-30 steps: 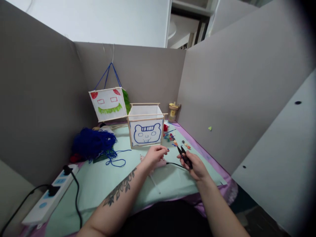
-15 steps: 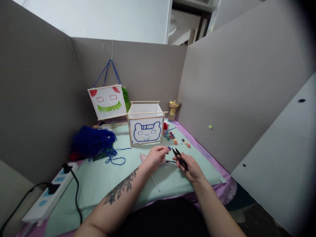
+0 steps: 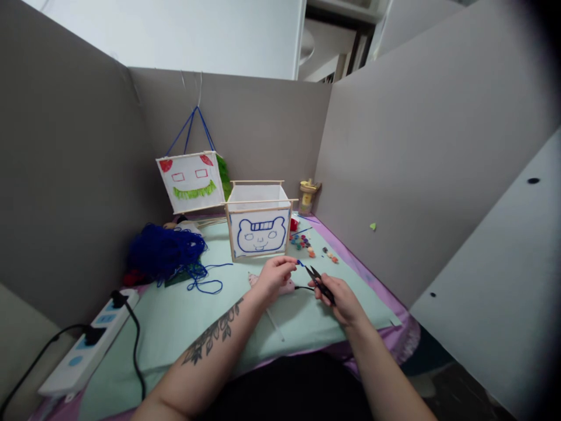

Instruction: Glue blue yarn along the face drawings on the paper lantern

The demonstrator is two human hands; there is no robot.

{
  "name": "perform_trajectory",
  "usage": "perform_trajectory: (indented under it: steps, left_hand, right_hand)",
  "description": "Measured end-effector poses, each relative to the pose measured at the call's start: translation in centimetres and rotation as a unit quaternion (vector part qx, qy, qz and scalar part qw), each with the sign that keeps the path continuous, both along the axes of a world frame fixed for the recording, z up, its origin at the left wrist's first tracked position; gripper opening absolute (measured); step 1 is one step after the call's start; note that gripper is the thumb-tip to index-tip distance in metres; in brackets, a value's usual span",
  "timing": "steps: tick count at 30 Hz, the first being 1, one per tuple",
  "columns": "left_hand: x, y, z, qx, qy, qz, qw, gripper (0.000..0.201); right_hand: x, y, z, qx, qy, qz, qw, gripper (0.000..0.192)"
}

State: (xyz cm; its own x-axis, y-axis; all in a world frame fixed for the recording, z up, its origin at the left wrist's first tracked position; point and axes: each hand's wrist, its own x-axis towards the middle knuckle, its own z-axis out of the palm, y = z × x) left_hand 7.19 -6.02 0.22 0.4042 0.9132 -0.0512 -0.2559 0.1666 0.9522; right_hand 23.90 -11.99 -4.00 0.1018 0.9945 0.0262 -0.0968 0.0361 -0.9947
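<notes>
A short piece of blue cord (image 3: pixel 300 263) is pinched between the thumb and fingers of my left hand (image 3: pixel 277 276), its end sticking out to the right. My right hand (image 3: pixel 339 297) is wrapped around black thread snips (image 3: pixel 322 283), whose tips point up and left at the cord's free end. Under my left hand lies a pink tool (image 3: pixel 287 287) with a black cable, partly hidden; it looks like a glue gun. Just behind my hands stands a white box lantern (image 3: pixel 259 233) framed in wooden sticks, with a blue bear face drawn on its front.
A tangled heap of blue cord (image 3: pixel 164 251) lies at the left, behind a white power strip (image 3: pixel 94 339). A second lantern (image 3: pixel 193 182) hangs at the back. Small coloured pieces (image 3: pixel 302 241) and a jar (image 3: pixel 307 197) are at the right. Grey panels (image 3: pixel 421 146) enclose the table.
The snips' blades have come closer together, and their tips are now nearer the blue cord. My left hand has shifted slightly left and up, with more of the cord showing.
</notes>
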Motion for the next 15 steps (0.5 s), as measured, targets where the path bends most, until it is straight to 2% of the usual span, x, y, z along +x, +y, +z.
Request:
perform_trajectory:
  steps: [7, 15]
  left_hand:
    - [-0.21, 0.43, -0.49, 0.043, 0.035, -0.012, 0.998, 0.027]
    - [-0.22, 0.43, -0.26, 0.037, 0.044, -0.012, 0.998, 0.025]
  right_hand:
    - [0.27, -0.4, 0.55, 0.013, -0.081, -0.014, 0.997, 0.052]
    - [0.38, -0.47, 0.61, 0.018, -0.12, -0.014, 0.993, 0.051]
